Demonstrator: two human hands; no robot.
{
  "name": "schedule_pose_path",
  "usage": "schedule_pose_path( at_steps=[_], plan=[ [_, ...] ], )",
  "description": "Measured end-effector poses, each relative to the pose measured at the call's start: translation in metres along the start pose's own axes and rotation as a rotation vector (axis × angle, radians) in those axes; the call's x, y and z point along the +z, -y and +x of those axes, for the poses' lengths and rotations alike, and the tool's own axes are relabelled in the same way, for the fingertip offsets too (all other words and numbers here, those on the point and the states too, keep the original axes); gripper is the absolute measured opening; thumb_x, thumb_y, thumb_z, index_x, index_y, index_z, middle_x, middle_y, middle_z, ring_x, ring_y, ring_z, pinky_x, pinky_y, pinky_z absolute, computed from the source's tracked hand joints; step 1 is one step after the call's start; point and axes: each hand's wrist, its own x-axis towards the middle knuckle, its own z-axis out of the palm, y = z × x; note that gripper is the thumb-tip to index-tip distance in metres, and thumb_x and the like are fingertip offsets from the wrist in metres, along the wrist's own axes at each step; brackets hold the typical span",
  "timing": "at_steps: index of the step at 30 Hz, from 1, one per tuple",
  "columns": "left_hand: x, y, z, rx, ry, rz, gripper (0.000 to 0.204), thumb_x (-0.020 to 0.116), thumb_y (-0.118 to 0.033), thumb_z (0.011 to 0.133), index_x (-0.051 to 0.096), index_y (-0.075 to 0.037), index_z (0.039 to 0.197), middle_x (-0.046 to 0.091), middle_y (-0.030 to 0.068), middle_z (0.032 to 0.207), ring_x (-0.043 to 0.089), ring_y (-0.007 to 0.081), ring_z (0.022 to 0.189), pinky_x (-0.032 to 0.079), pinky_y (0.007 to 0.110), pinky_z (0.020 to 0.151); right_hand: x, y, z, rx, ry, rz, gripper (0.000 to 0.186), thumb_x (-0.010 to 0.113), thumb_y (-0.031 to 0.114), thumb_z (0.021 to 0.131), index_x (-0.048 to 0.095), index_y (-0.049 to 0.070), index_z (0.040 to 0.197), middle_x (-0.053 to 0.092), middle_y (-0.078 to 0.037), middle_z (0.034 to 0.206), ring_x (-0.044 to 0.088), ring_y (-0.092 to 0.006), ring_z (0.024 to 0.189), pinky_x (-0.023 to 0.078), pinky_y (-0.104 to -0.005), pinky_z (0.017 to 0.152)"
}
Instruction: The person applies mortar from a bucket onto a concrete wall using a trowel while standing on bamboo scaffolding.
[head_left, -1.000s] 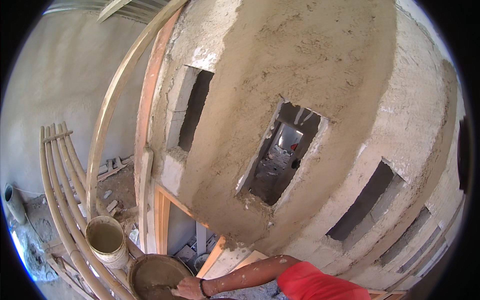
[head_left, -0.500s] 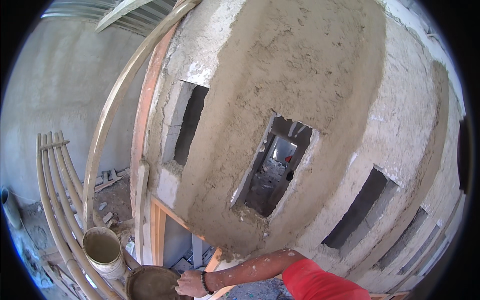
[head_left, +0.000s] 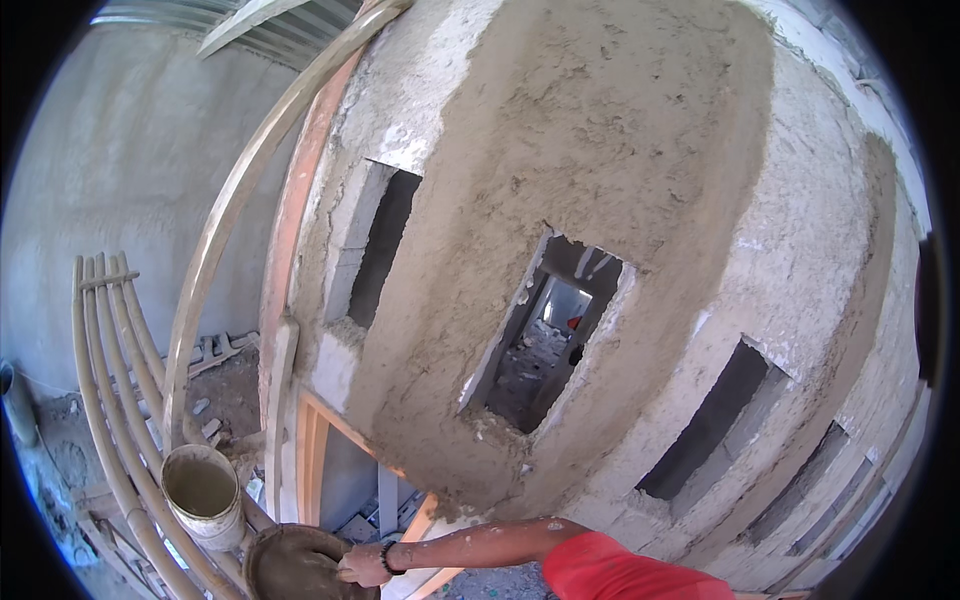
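One of the hands – the right – still grips the mortar pan rim – unmoved.

Plastered wall (window openings), bucket, bamboo poles

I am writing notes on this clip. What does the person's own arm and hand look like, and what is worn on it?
Only one arm shows. It has a short red sleeve, with the forearm bare and flecked with pale spatter. A dark band circles the wrist. The hand wears no glove. The other hand is out of view.
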Motion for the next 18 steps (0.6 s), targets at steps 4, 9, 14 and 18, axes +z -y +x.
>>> schedule_pose_path(
  at_steps=[4, 9, 14, 18],
  plan=[
    [0.004, -0.009, -0.01, -0.026, -0.055, 0.023, 0.046, 0.058, -0.021, 0.097, 0.041, -0.005, 0.137, 0.061, 0.0131, 0.109, 0.06, 0.0191, 0.078, 0.052, 0.032, 0.064, -0.027, 0.036, -0.033, 0.021, -0.123, -0.077, 0.022, 0.05, 0.013, 0.085, 0.059, 0.005, 0.102, 0.062, -0.015, 0.068, 0.066, -0.0346, 0.072, 0.054, -0.0454, 0.064],
    [0.009, 0.009, 0.022, 0.087, -0.068, 0.051, 0.023, 0.055, -0.018, 0.094, 0.052, -0.002, 0.11, 0.062, 0.0104, 0.091, 0.065, 0.0194, 0.069, 0.056, 0.031, 0.054, -0.05, 0.05, -0.049, 0.001, -0.183, -0.179, 0.018, 0.053, 0.016, 0.085, 0.056, 0.005, 0.099, 0.064, -0.016, 0.066, 0.068, -0.0336, 0.066, 0.053, -0.0438, 0.054],
    [0.015, -0.007, 0.023, 0.039, -0.11, 0.107, 0.022, 0.056, -0.017, 0.096, 0.053, 0.0, 0.111, 0.063, 0.0118, 0.089, 0.065, 0.0175, 0.069, 0.057, 0.03, 0.057, -0.025, 0.046, -0.028, -0.008, -0.101, -0.319, 0.016, 0.055, 0.016, 0.085, 0.063, 0.006, 0.095, 0.069, -0.01, 0.073, 0.07, -0.026, 0.07, 0.056, -0.0381, 0.058],
    [-0.005, -0.002, 0.019, 0.021, -0.106, 0.061, 0.014, 0.056, -0.018, 0.097, 0.053, -0.005, 0.1, 0.066, 0.0091, 0.081, 0.068, 0.0167, 0.064, 0.057, 0.026, 0.051, -0.078, 0.073, -0.033, -0.035, -0.089, -0.278, 0.017, 0.055, 0.014, 0.086, 0.066, 0.006, 0.096, 0.07, -0.012, 0.075, 0.071, -0.0244, 0.072, 0.057, -0.0353, 0.062]
  ],
)
